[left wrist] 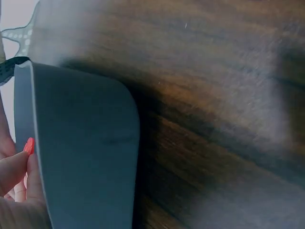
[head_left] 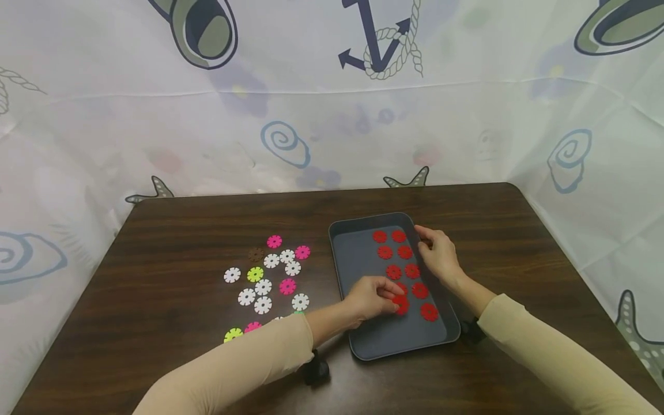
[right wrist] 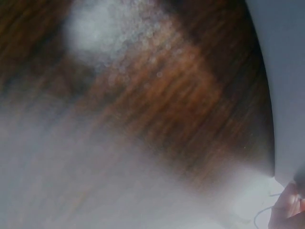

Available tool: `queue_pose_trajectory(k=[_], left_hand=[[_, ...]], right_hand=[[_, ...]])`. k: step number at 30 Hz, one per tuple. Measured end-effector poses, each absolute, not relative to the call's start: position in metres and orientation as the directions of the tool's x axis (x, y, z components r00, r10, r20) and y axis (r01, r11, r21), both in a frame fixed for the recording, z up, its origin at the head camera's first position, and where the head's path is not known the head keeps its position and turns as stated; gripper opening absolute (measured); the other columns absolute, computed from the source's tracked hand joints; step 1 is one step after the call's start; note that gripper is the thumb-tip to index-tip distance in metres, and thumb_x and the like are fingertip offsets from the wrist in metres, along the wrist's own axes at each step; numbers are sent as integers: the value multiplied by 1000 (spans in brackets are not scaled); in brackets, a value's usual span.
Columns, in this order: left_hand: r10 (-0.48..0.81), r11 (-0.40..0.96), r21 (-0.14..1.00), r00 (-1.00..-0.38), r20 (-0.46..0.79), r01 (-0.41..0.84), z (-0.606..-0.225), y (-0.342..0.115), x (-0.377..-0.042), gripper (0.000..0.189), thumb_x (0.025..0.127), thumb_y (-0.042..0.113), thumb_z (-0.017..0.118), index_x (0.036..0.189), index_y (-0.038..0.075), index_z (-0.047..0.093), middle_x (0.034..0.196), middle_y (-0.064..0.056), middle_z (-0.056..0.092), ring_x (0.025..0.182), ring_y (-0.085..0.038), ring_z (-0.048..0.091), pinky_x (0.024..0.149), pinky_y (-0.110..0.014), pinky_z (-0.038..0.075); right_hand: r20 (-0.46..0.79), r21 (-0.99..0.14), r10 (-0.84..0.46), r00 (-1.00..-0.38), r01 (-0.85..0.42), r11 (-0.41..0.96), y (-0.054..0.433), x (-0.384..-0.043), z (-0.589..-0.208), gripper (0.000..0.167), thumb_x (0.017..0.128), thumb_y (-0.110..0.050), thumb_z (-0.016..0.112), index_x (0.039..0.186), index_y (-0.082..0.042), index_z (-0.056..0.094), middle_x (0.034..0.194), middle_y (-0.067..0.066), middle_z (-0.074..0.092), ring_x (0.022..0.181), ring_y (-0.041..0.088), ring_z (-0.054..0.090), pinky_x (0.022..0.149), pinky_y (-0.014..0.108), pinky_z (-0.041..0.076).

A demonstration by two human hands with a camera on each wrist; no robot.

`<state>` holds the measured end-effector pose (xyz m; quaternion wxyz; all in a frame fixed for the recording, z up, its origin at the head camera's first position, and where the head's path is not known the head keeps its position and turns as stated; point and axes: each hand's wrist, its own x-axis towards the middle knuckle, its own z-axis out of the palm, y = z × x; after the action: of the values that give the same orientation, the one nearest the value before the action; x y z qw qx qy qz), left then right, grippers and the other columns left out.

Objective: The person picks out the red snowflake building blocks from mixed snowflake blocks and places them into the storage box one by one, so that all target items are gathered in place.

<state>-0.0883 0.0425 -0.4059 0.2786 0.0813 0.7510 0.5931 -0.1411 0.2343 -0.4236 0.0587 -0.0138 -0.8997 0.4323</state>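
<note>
A dark grey baking tray [head_left: 358, 340] lies on the table, with red notched plastic discs [head_left: 429, 312] laid flat in two columns along its right part. My left hand [head_left: 369, 298] is over the tray and pinches a red disc [left wrist: 29, 145] between thumb and fingertips. At the tray's upper right side, my right hand [head_left: 440, 253] grips the rim with thumb and fingers. The right wrist view shows only part of that hand [right wrist: 287, 207] beside the tray's grey wall [right wrist: 288, 95].
Loose white discs [head_left: 263, 287], pink discs [head_left: 287, 286], yellow-green discs [head_left: 255, 274] and a brown disc [head_left: 256, 254] are scattered left of the tray on the dark wooden table [head_left: 171, 276]. My left sleeve [head_left: 249, 357] covers some of them. A patterned curtain [head_left: 321, 104] hangs behind.
</note>
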Motion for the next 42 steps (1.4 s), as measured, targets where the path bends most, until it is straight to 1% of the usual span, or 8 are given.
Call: queue_pose_trajectory(k=[7, 12, 16, 20, 24, 29, 35, 42], left_hand=[[443, 399, 903, -829, -341, -158, -412, 56, -90, 22, 72, -11, 71, 90, 2, 70, 74, -1, 59, 67, -8, 51, 55, -16, 42], [452, 436, 892, -829, -328, -115, -415, 61, -88, 20, 73, -12, 71, 87, 2, 70, 73, -1, 59, 64, -7, 50, 51, -16, 40], [468, 481, 876, -833, -296, -42, -415, 64, -86, 20, 74, -12, 69, 86, 4, 71, 71, 0, 60, 62, -6, 50, 51, -16, 40], [487, 534, 844, -836, -254, 54, -415, 64, -85, 20, 74, -9, 69, 86, 7, 71, 70, 2, 62, 62, -3, 51, 54, -15, 41], [505, 538, 837, -834, -221, 104, -416, 64, -84, 18, 75, -9, 68, 86, 6, 70, 73, 0, 65, 63, -1, 52, 56, -14, 43], [516, 536, 832, -835, -190, 141, -418, 63, -83, 15, 76, -8, 70, 85, 5, 69, 72, 0, 65, 63, 0, 52, 56, -13, 43], [526, 564, 794, -841, -131, 229, -421, 63, -83, 15, 75, -8, 70, 84, 4, 69, 71, 0, 65, 61, 0, 52, 55, -13, 43], [530, 591, 755, -842, -101, 282, -422, 63, -82, 16, 74, -6, 73, 85, 5, 70, 74, 0, 66, 64, -2, 54, 58, -13, 44]], right_hand=[[89, -774, 69, -994, -26, 633, 235, -141, -425, 40, 89, 5, 47, 129, 7, 51, 113, 25, 56, 100, 33, 55, 81, 39, 46], [94, -776, 61, -994, -35, 629, 233, -140, -425, 41, 89, 5, 47, 130, 7, 51, 114, 25, 55, 100, 34, 55, 82, 41, 46], [92, -778, 60, -994, -35, 627, 233, -139, -423, 40, 89, 6, 47, 130, 7, 51, 114, 26, 55, 101, 35, 55, 83, 43, 47], [93, -777, 58, -994, -36, 629, 232, -139, -422, 40, 90, 6, 47, 130, 7, 51, 114, 27, 55, 101, 36, 55, 84, 45, 47], [100, -774, 62, -993, -39, 632, 232, -139, -424, 41, 89, 6, 47, 129, 7, 51, 114, 26, 55, 100, 35, 55, 83, 44, 47], [98, -775, 60, -993, -38, 631, 232, -139, -424, 41, 90, 5, 47, 130, 7, 51, 115, 26, 55, 100, 35, 55, 82, 42, 47], [70, -788, 62, -996, -17, 616, 232, -140, -425, 41, 91, 4, 46, 132, 5, 49, 117, 24, 53, 102, 34, 54, 83, 41, 46], [67, -782, 60, -996, -15, 623, 233, -140, -426, 41, 91, 5, 46, 131, 5, 50, 116, 24, 54, 101, 33, 54, 81, 40, 45]])
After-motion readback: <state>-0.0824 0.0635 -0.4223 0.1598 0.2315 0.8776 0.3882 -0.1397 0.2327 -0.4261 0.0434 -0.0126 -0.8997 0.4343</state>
